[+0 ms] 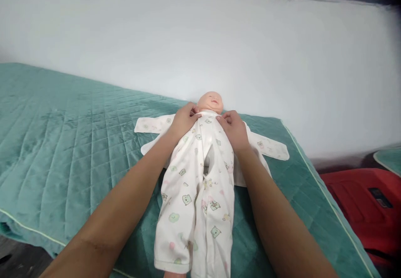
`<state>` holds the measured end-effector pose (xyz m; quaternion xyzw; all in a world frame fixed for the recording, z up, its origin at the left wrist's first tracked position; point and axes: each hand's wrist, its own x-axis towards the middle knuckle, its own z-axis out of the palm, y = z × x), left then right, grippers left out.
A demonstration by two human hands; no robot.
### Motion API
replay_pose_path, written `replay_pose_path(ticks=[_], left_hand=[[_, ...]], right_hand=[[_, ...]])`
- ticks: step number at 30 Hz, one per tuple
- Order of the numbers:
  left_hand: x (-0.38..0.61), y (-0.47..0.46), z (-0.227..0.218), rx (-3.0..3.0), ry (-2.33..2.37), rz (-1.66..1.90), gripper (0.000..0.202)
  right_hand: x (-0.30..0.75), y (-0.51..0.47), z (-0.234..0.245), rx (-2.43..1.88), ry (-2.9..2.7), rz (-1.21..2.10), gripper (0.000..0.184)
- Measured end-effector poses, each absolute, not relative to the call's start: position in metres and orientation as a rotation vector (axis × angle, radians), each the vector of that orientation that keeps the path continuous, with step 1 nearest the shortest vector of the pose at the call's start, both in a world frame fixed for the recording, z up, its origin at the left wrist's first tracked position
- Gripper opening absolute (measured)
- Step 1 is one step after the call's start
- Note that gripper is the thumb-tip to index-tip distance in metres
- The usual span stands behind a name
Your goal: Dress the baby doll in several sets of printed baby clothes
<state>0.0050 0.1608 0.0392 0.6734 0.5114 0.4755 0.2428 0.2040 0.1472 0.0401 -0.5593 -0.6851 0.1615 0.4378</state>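
Both hands (209, 124) pinch the doll's (211, 101) white, animal-printed sleepsuit (197, 178) at its collar.

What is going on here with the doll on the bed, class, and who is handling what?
A person's two bare hands work at the neck of a white printed romper worn by a baby doll. The left hand pinches the collar on one side of the doll's head and the right hand pinches it on the other. The doll lies face up on a green quilted cover. The romper's sleeves lie spread flat, and its front gapes at the middle. A red object sits beyond the cover's right edge.
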Motion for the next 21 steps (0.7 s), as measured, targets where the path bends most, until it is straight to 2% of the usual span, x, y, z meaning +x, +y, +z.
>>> replay_pose_path(ticks=[4,8,14,21], left_hand=[[-0.003,0.151,0.033,2.013,1.353,1.398,0.019],[-0.022,0.125,0.023,2.165,1.414,1.289,0.027],[-0.044,0.024,0.016,2.193,1.572,1.125,0.038],[-0.055,-0.103,0.030,2.020,1.400,0.931,0.019]], right_hand=[[0.210,0.140,0.030,-1.239,-1.631,0.439,0.021],[0.215,0.118,0.022,-1.129,-1.581,0.539,0.020],[0.201,0.009,0.035,-1.035,-1.651,0.430,0.022],[0.173,-0.119,0.069,-1.155,-2.222,0.590,0.026]])
